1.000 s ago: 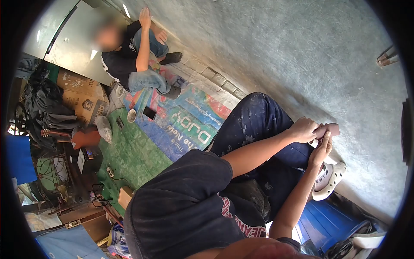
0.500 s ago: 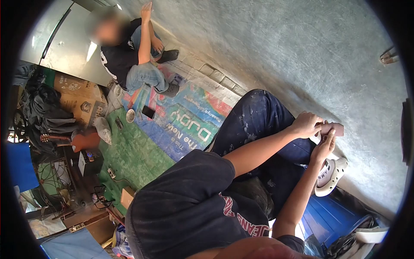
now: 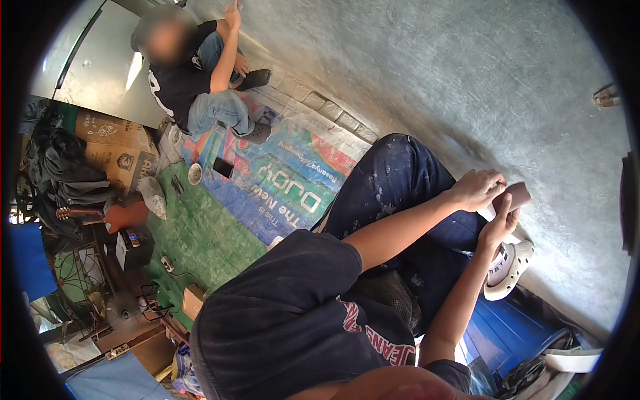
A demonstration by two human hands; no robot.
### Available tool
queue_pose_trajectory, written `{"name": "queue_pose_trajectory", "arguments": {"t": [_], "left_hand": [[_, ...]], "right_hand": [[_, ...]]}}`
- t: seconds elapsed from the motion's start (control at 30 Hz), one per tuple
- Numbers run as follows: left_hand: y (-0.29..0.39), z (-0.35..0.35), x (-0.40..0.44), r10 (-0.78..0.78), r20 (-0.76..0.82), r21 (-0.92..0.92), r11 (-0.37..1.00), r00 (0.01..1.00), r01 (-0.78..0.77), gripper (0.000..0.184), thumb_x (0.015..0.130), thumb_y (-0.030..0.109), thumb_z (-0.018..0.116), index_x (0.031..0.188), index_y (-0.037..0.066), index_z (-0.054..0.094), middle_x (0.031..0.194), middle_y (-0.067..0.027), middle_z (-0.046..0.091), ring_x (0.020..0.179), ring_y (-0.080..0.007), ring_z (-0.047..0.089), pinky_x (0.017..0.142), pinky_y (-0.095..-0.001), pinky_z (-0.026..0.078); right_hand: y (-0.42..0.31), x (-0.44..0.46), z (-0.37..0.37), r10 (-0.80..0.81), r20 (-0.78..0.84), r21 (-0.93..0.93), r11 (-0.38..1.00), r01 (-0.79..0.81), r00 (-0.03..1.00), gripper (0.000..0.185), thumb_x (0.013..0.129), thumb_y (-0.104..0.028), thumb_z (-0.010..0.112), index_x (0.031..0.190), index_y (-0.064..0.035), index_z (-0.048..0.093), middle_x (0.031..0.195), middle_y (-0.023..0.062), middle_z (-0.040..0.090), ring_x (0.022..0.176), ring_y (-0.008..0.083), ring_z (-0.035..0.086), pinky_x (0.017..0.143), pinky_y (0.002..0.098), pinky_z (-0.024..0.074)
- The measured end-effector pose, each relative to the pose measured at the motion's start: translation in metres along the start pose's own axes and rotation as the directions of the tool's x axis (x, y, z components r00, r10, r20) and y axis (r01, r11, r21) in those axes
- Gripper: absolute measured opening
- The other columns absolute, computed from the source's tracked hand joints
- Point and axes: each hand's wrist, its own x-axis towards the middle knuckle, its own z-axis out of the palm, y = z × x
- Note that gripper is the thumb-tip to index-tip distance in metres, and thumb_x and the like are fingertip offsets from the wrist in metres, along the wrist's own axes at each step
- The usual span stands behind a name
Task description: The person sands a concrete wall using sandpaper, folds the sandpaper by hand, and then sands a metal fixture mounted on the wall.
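Note:
A small brown folded piece of sandpaper is between my two hands, in front of the grey wall. My right hand grips it from below, thumb pressed on its face. The fingers of my left hand are curled in a pinch at its left edge, though their tips are partly hidden. Both hands are above my bent legs, whose dark trousers carry pale smudges. A light clog on my foot shows just below the hands.
The grey wall runs along the right side. A co-worker sits by it with one arm raised. On the printed floor sheet lie a phone and a cup. A guitar, boxes and cables are at the left.
The sandpaper has tilted, its right end now higher, and my fingers have shifted slightly around it. The view has turned a little; the co-worker's arm stays raised.

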Motion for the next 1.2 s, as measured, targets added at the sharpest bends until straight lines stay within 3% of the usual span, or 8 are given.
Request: {"name": "queue_pose_trajectory", "arguments": {"t": [0.57, 0.63, 0.67, 0.7, 0.77, 0.83, 1.0, 1.2], "left_hand": [[-0.002, -0.008, 0.001, -0.271, 0.399, -0.014, 0.953, 0.876, 0.301, 0.038, 0.090, 0.036, 0.051, 0.095, 0.000, 0.065, 0.090, -0.0261, 0.065, 0.085, -0.0404, 0.065, 0.073, -0.0451, 0.051], [-0.032, 0.007, 0.003, -0.057, 0.354, 0.179, 0.984, 0.933, -0.008, 0.029, 0.089, 0.023, 0.047, 0.088, -0.001, 0.065, 0.084, -0.0269, 0.063, 0.084, -0.0410, 0.064, 0.071, -0.0467, 0.050], [-0.029, -0.003, 0.008, -0.048, 0.411, 0.325, 0.941, 0.910, -0.097, 0.038, 0.092, 0.035, 0.044, 0.089, 0.002, 0.063, 0.091, -0.0258, 0.065, 0.088, -0.0381, 0.065, 0.073, -0.0451, 0.052], [-0.021, -0.002, 0.005, -0.263, 0.180, -0.144, 0.946, 0.948, 0.290, 0.027, 0.092, 0.023, 0.044, 0.091, 0.000, 0.057, 0.089, -0.0223, 0.066, 0.082, -0.0309, 0.067, 0.068, -0.0402, 0.053], [-0.032, -0.006, 0.009, -0.311, 0.255, -0.483, 0.779, 0.916, 0.399, 0.020, 0.091, 0.014, 0.043, 0.098, -0.004, 0.048, 0.094, -0.0184, 0.067, 0.078, -0.0231, 0.068, 0.064, -0.0343, 0.054], [-0.016, -0.005, 0.010, -0.194, 0.116, -0.654, 0.723, 0.974, 0.222, 0.022, 0.089, 0.007, 0.043, 0.107, -0.006, 0.040, 0.088, -0.0129, 0.065, 0.071, -0.0183, 0.065, 0.063, -0.0299, 0.054], [-0.015, -0.008, 0.001, -0.208, 0.225, -0.363, 0.889, 0.952, 0.280, 0.029, 0.090, 0.018, 0.044, 0.106, -0.006, 0.044, 0.105, -0.0149, 0.046, 0.108, -0.0214, 0.047, 0.096, -0.0366, 0.040], [0.000, -0.012, 0.005, -0.243, 0.314, -0.276, 0.902, 0.918, 0.333, 0.027, 0.094, 0.027, 0.058, 0.088, 0.001, 0.056, 0.092, -0.0064, 0.052, 0.083, -0.0118, 0.053, 0.077, -0.0287, 0.045]], "right_hand": [[-0.023, -0.017, 0.025, -0.374, 0.269, -0.732, 0.520, 0.441, 0.887, 0.030, 0.074, -0.008, 0.064, 0.105, -0.0047, 0.063, 0.092, 0.0159, 0.064, 0.088, 0.0367, 0.060, 0.079, 0.0449, 0.0442], [-0.026, -0.018, 0.028, -0.405, 0.369, -0.737, 0.420, 0.529, 0.836, 0.042, 0.072, -0.010, 0.065, 0.113, -0.0068, 0.062, 0.097, 0.0158, 0.061, 0.094, 0.0363, 0.055, 0.084, 0.0451, 0.0408], [-0.027, -0.020, 0.026, -0.370, 0.379, -0.735, 0.436, 0.518, 0.848, 0.045, 0.073, -0.012, 0.066, 0.117, -0.0079, 0.060, 0.100, 0.0152, 0.060, 0.096, 0.0353, 0.053, 0.086, 0.0451, 0.0394], [-0.028, -0.021, 0.025, -0.339, 0.386, -0.729, 0.457, 0.509, 0.858, 0.048, 0.074, -0.015, 0.067, 0.121, -0.0090, 0.059, 0.103, 0.0146, 0.058, 0.097, 0.0343, 0.051, 0.088, 0.0451, 0.0379], [-0.033, -0.024, 0.031, -0.514, 0.273, -0.703, 0.470, 0.533, 0.813, 0.044, 0.080, -0.019, 0.067, 0.122, -0.0095, 0.059, 0.107, 0.0128, 0.057, 0.098, 0.0330, 0.050, 0.088, 0.0441, 0.0381], [-0.028, -0.020, 0.028, -0.579, 0.105, -0.679, 0.552, 0.483, 0.809, 0.042, 0.085, -0.023, 0.066, 0.124, -0.0091, 0.058, 0.107, 0.0111, 0.057, 0.100, 0.0322, 0.049, 0.091, 0.0439, 0.0373], [-0.021, -0.015, 0.020, -0.304, 0.037, -0.482, 0.829, 0.283, 0.952, 0.021, 0.087, -0.015, 0.065, 0.105, -0.0042, 0.066, 0.099, 0.0117, 0.060, 0.091, 0.0237, 0.056, 0.084, 0.0357, 0.0434], [-0.014, -0.013, 0.016, -0.309, 0.080, -0.421, 0.851, 0.313, 0.948, 0.005, 0.083, -0.006, 0.065, 0.086, -0.0030, 0.068, 0.085, 0.0076, 0.063, 0.085, 0.0224, 0.058, 0.080, 0.0340, 0.0456]]}}
